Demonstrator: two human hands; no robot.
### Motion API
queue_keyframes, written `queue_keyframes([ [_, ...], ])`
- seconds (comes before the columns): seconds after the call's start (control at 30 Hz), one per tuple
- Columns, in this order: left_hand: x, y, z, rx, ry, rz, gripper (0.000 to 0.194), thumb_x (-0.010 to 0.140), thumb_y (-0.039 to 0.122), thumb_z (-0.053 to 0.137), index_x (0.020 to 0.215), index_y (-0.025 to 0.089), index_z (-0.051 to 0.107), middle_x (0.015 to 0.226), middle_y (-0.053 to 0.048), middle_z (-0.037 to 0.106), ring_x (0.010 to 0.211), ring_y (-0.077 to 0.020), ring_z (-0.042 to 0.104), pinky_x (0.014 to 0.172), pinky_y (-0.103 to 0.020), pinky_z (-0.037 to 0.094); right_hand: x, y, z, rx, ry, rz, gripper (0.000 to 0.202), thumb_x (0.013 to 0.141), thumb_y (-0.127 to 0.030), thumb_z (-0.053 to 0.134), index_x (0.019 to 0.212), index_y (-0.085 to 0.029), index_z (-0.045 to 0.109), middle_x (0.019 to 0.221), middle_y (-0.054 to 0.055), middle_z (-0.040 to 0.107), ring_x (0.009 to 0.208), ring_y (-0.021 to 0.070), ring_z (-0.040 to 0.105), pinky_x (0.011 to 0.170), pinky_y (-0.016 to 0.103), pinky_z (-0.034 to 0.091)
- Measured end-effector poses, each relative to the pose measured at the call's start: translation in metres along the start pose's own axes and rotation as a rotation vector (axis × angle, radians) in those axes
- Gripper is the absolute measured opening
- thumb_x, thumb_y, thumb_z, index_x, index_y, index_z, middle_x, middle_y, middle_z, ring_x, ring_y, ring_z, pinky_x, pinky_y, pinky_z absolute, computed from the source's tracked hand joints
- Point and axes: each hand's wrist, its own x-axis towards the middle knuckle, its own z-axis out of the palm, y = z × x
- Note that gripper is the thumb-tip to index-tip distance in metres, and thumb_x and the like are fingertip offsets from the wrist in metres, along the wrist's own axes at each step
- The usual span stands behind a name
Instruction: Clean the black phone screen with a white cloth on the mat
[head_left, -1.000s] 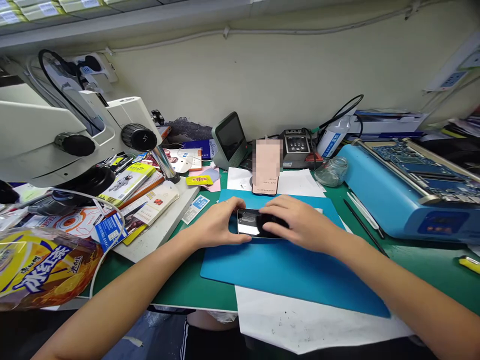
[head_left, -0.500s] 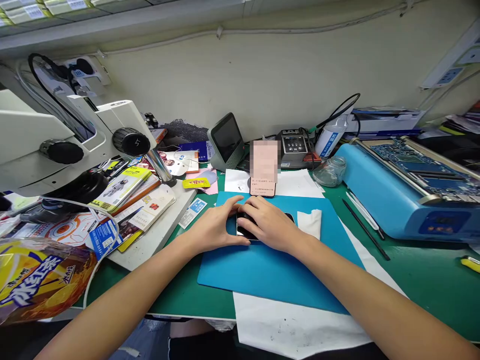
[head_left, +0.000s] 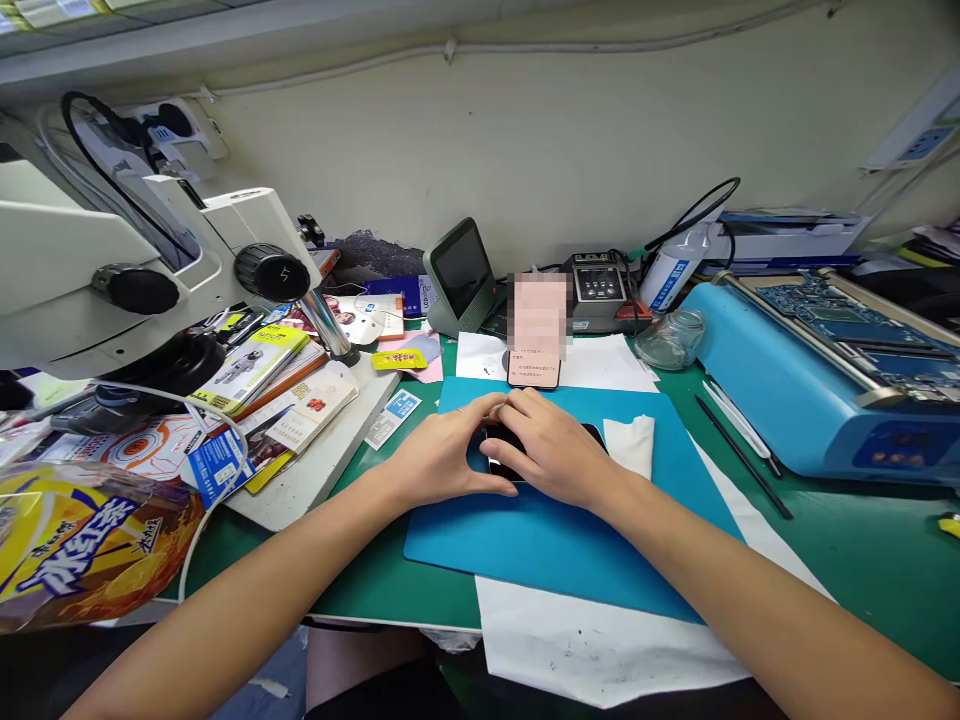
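Observation:
A dark phone (head_left: 504, 459) lies flat on the blue mat (head_left: 570, 540), mostly covered by both hands. My left hand (head_left: 448, 455) curves round its left end, thumb stretched along the near edge and fingers at the far edge. Over the phone's left part rests my right hand (head_left: 551, 448), its fingers bent on the screen and their tips partly hidden. Just right of that hand a white cloth (head_left: 632, 445) lies on the mat. Behind the mat an upright phone (head_left: 534, 368) shows a lit page, partly blurred.
A microscope (head_left: 247, 250) and booklets (head_left: 251, 370) stand at the left, with a drink bottle (head_left: 97, 545) in front. On the right are a blue machine (head_left: 810, 400) holding circuit boards, tweezers (head_left: 742, 430), a black stick (head_left: 742, 455) and a glass jar (head_left: 670, 340).
The camera view has shifted slightly, so the whole scene sits a little further right. Both hands remain at the phone, with my left fingertips closer to my right hand.

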Motion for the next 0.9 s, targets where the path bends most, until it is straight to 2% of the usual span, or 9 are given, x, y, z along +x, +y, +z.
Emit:
queue_keyframes([
  [0.17,0.002,0.002,0.0,0.088,-0.022,-0.019,0.09,0.072,0.045,0.088,0.144,0.028,0.036,0.129,-0.009,0.065,0.113,-0.0327,0.067,0.089,-0.041,0.056,0.001,0.001,0.004,-0.033,-0.016,-0.012,0.03,0.101,-0.044,0.05,0.099,-0.017,0.063,0.1,0.011,0.064,0.093,0.0255,0.057,0.083,0.041,0.048],
  [0.33,0.003,0.006,-0.003,0.237,-0.013,-0.03,0.088,0.067,0.052,0.088,0.137,0.021,0.045,0.117,-0.011,0.066,0.108,-0.0344,0.059,0.086,-0.044,0.053,0.001,0.0,0.008,-0.055,-0.018,-0.005,0.029,0.1,-0.045,0.052,0.094,-0.019,0.062,0.1,0.011,0.064,0.092,0.0259,0.056,0.081,0.041,0.048],
  [0.57,0.002,0.004,-0.007,0.225,-0.054,0.025,0.075,0.074,0.046,0.082,0.136,0.022,0.046,0.127,-0.012,0.062,0.11,-0.0341,0.058,0.089,-0.045,0.05,0.001,0.0,0.009,-0.074,-0.025,-0.012,0.035,0.1,-0.051,0.049,0.094,-0.019,0.06,0.101,0.012,0.064,0.092,0.0262,0.055,0.081,0.042,0.048],
  [0.9,0.005,0.0,-0.004,0.174,-0.035,0.025,0.078,0.072,0.041,0.082,0.137,0.02,0.045,0.126,-0.011,0.063,0.105,-0.0321,0.058,0.087,-0.043,0.049,0.004,0.0,0.011,-0.07,-0.018,-0.01,0.045,0.102,-0.06,0.036,0.089,-0.02,0.055,0.1,0.012,0.062,0.089,0.0259,0.054,0.077,0.042,0.047],
])
